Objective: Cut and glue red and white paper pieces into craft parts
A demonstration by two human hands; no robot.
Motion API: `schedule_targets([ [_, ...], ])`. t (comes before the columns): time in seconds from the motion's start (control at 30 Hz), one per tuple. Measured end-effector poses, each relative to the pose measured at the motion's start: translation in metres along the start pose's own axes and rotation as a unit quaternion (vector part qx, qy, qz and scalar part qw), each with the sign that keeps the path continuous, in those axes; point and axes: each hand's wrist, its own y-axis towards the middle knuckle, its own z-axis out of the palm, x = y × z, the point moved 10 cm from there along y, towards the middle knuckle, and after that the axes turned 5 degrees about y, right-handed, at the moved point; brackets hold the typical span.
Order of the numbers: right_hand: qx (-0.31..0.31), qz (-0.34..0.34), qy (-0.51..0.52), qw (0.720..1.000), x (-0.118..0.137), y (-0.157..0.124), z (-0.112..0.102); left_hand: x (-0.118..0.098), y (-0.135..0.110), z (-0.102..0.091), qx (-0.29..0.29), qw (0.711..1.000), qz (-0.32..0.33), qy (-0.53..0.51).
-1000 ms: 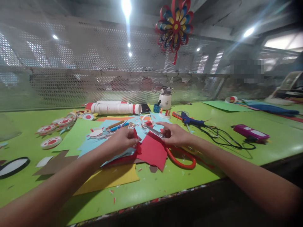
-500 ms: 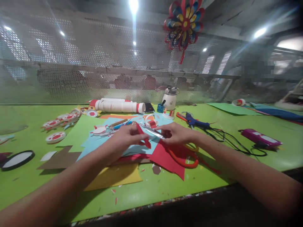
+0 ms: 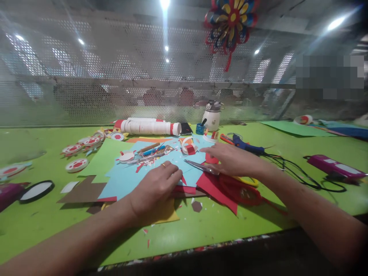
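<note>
Nearest, at 6 o'clock, the front edge of the green desk [image 3: 201,230] carries small red paper scraps [image 3: 148,242] and a brown cut-off [image 3: 197,206]. Just beyond them lies a stack of coloured sheets: a yellow sheet [image 3: 165,214] at the bottom, a light blue sheet [image 3: 126,180] on top, and a brown sheet [image 3: 83,191] sticking out toward 9 o'clock.

The left hand [image 3: 156,188] lies palm down on this stack, fingers flat and close together, their tips touching a narrow red strip [image 3: 184,180]; it grips nothing. At 3 o'clock from it, the right hand [image 3: 231,161] rests over the pivot of the scissors [image 3: 201,167]. The steel blades point toward the left hand, and the orange handles trail back over the red sheet [image 3: 215,188]. I cannot tell whether this hand grasps the scissors or only covers them.

The work looks paused between cuts, paper pinned and blades down. Another cut would call for fingers in the handle loops and the strip lifted clear.

Further off, white-and-red discs [image 3: 76,165] lie at 10 o'clock. A white tube [image 3: 149,126] and a white bottle [image 3: 212,115] stand at 12, and a blue glue gun [image 3: 244,145] with its black cable [image 3: 287,168] lies at 2. A paper flower [image 3: 231,23] hangs above.
</note>
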Motion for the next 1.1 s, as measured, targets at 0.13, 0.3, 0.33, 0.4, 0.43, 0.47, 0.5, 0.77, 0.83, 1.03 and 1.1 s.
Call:
schedule_targets([
  [0.13, 0.035, -0.052, 0.024, 0.998, 0.028, -0.002, 0.011, -0.024, 0.002, 0.019, 0.078, 0.996, 0.03, -0.01],
  [0.3, 0.037, -0.079, 0.031, 0.996, 0.043, -0.01, 0.032, -0.027, -0.005, 0.029, 0.115, 0.993, 0.008, -0.018],
  [0.33, 0.03, -0.084, 0.028, 0.996, 0.044, -0.012, 0.035, -0.027, -0.006, 0.029, 0.114, 0.993, 0.004, -0.023],
  [0.4, 0.011, -0.082, 0.011, 0.996, 0.045, -0.015, 0.038, -0.027, -0.008, 0.026, 0.108, 0.994, 0.004, -0.035],
  [0.43, 0.001, -0.077, 0.0, 0.997, 0.044, -0.016, 0.038, -0.027, -0.009, 0.025, 0.102, 0.994, 0.003, -0.04],
  [0.47, -0.008, -0.071, -0.009, 0.997, 0.044, -0.017, 0.037, -0.027, -0.009, 0.023, 0.094, 0.995, 0.003, -0.044],
  [0.5, -0.019, -0.066, -0.014, 0.998, 0.043, -0.018, 0.036, -0.028, -0.009, 0.022, 0.084, 0.995, 0.006, -0.046],
  [0.77, -0.028, -0.109, 0.03, 0.993, 0.052, -0.02, 0.037, -0.037, -0.005, 0.011, 0.033, 0.999, 0.034, -0.025],
  [0.83, -0.013, -0.109, 0.033, 0.993, 0.052, -0.02, 0.042, -0.037, -0.005, 0.01, 0.039, 0.998, 0.037, -0.021],
  [1.03, 0.028, -0.113, 0.036, 0.993, 0.052, -0.022, 0.051, -0.036, -0.008, 0.013, 0.048, 0.998, 0.026, -0.014],
  [1.1, 0.023, -0.116, 0.035, 0.992, 0.052, -0.023, 0.051, -0.036, -0.008, 0.013, 0.047, 0.999, 0.021, -0.014],
])
